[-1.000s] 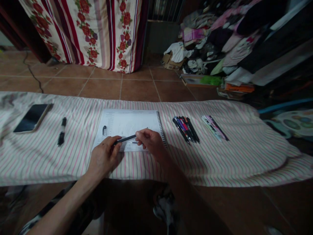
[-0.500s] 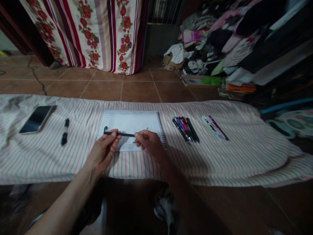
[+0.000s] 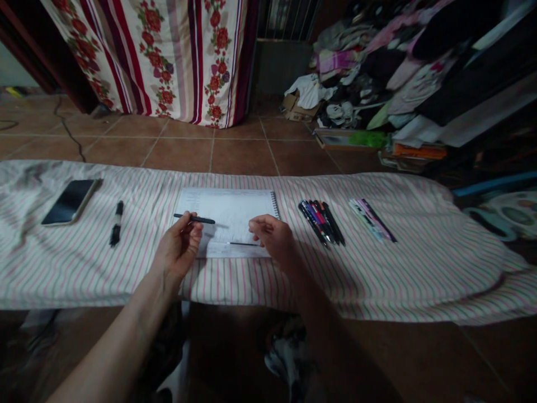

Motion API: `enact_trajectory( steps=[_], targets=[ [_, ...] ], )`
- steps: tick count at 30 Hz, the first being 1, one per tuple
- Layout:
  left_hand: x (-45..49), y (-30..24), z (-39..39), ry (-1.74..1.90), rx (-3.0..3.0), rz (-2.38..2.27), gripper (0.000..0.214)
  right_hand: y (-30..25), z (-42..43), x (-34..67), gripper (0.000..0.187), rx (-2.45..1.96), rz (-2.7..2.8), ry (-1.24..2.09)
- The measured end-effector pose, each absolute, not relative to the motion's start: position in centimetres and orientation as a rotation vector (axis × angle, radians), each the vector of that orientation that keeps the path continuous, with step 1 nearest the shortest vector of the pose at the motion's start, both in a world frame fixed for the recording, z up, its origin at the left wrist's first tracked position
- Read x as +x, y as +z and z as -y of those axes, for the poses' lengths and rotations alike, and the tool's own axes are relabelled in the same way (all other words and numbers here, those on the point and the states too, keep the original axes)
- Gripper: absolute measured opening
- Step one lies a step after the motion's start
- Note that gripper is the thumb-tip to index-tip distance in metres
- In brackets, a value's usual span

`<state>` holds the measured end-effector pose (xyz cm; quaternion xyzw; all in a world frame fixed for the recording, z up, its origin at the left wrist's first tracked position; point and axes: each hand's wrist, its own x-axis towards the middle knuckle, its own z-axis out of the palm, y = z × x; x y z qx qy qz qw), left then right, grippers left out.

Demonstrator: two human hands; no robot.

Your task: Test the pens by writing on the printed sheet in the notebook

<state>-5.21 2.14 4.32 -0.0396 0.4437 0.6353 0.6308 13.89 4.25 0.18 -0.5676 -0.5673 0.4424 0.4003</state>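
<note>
My left hand [image 3: 179,246] pinches a black pen barrel [image 3: 197,219] level over the left part of a spiral notebook [image 3: 235,208]. My right hand [image 3: 273,237] rests on the notebook's lower right. Its fingers are closed on the end of a thin dark rod [image 3: 242,243], probably a pen refill, that lies along the page's lower edge. A gap of bare page separates the two hands. The notebook lies open on a pink-striped cloth [image 3: 377,268] spread on the tiled floor.
Left of the notebook lie a black marker [image 3: 116,223] and a phone [image 3: 69,201]. To its right are a bunch of several pens [image 3: 321,221] and a second small bunch [image 3: 371,219]. A floral curtain [image 3: 168,56] and a clothes heap [image 3: 369,67] stand behind.
The hands held one pen between them. They have drawn apart: the left hand took the barrel up and left, and the thin rod stays at the right hand.
</note>
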Motion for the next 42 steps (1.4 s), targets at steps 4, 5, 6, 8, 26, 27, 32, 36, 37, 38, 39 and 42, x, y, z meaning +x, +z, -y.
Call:
enact_trajectory(
  steps=[4,5,6,8,26,27,32,36,37,38,39,42],
  targets=[
    [-7.4,4.3,-2.4,1.442,0.079,-1.109,0.031,-0.1,-4.2,14.2,0.023,-1.469,1.463,1.061],
    [-8.1,4.3,-2.5,1.443,0.100,-1.140,0.031,-0.1,-4.2,14.2,0.023,-1.474,1.473,1.052],
    [-8.7,4.2,-2.6,1.430,0.124,-1.155,0.030,-0.1,-4.2,14.1,0.023,-1.477,1.484,1.043],
    [-10.0,4.0,-2.8,1.458,0.144,-1.205,0.028,-0.2,-4.2,13.9,0.023,-1.479,1.513,1.031],
    [-7.8,0.3,-4.4,1.116,1.273,-1.848,0.028,-0.7,-5.0,12.8,0.027,-1.459,1.574,0.951],
    [-7.6,0.3,-4.5,1.078,1.321,-1.870,0.028,-0.7,-5.1,13.1,0.027,-1.464,1.557,0.948],
    [-6.8,-0.6,-5.2,0.925,1.496,-1.989,0.029,-0.8,-5.6,14.5,0.030,-1.461,1.514,0.921],
    [-5.7,-1.1,-5.8,0.789,1.717,-2.068,0.030,-0.7,-5.6,15.3,0.030,-1.496,1.493,0.860],
    [-5.4,-1.2,-5.8,0.754,1.761,-2.072,0.030,-0.7,-5.5,15.4,0.030,-1.513,1.487,0.842],
    [-5.2,-1.3,-5.9,0.725,1.793,-2.072,0.029,-0.6,-5.5,15.6,0.029,-1.529,1.482,0.826],
    [-5.1,-1.3,-5.8,0.705,1.814,-2.074,0.029,-0.6,-5.5,15.7,0.029,-1.540,1.482,0.815],
    [-5.1,-1.4,-5.8,0.695,1.841,-2.089,0.028,-0.6,-5.4,16.1,0.028,-1.554,1.491,0.803]
  ],
)
